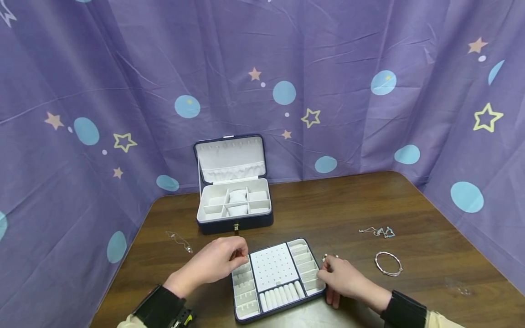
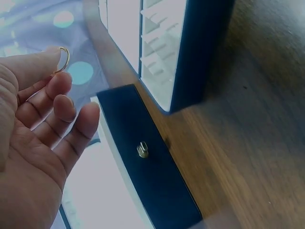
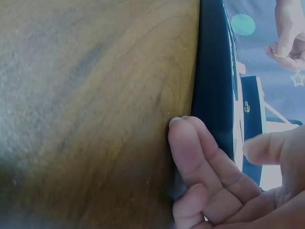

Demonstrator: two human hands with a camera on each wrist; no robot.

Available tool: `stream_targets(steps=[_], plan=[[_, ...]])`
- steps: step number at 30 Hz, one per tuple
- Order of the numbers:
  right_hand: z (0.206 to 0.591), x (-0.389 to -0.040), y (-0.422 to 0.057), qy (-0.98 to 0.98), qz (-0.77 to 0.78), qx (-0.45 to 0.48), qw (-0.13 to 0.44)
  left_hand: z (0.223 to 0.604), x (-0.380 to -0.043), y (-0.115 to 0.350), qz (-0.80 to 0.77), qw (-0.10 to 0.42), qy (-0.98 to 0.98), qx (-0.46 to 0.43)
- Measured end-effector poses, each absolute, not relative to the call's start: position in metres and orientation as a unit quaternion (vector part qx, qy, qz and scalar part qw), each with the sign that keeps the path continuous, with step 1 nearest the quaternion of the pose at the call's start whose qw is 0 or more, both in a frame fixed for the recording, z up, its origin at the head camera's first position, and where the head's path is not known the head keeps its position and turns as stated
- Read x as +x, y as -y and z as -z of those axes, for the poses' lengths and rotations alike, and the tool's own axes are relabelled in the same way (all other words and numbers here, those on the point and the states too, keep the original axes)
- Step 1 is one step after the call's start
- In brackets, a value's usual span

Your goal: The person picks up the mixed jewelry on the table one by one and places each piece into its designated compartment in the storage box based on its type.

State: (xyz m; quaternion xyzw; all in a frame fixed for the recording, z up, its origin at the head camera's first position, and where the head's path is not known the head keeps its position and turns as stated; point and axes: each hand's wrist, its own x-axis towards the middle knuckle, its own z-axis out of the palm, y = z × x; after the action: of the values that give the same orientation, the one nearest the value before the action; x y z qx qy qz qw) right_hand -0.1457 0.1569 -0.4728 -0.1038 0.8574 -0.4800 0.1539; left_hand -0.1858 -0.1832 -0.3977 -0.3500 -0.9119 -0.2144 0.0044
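Note:
My left hand (image 1: pixel 221 259) is over the left upper corner of the jewelry tray (image 1: pixel 262 313). Its thumb and index finger pinch a thin gold ring (image 2: pixel 66 59), while the other fingers curl loosely. The tray has a navy outside, slotted side compartments, a dotted white panel (image 1: pixel 274 266) and a row of ring rolls (image 1: pixel 280 297). At the tray's right edge, my right hand (image 1: pixel 342 278) holds the side, thumb over the rim and fingers along the outer wall. In the right wrist view those fingertips (image 3: pixel 183 138) lie low beside the navy wall, near the wood.
Behind the tray stands an open navy jewelry box (image 1: pixel 234 224) with white compartments and small cushions. A necklace (image 1: pixel 180 241) lies to the left. On the right are a chain with blue pieces (image 1: pixel 379 232), a silver bangle (image 1: pixel 388 274) and a small clear bag (image 1: pixel 458 287). A purple curtain (image 1: pixel 246 45) hangs behind.

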Motion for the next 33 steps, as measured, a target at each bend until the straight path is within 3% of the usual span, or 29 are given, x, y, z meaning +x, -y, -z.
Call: stream_targets(steps=[13,33], plan=[[0.471,-0.149,-0.154,-0.846,0.486,-0.111,0.191,0.401,-0.185,0.169,0.183,0.015,0.908,-0.377],[0.473,-0.150,-0.146,-0.838,0.495,-0.130,0.191,0.404,-0.184,0.143,0.193,-0.004,0.889,-0.414]])
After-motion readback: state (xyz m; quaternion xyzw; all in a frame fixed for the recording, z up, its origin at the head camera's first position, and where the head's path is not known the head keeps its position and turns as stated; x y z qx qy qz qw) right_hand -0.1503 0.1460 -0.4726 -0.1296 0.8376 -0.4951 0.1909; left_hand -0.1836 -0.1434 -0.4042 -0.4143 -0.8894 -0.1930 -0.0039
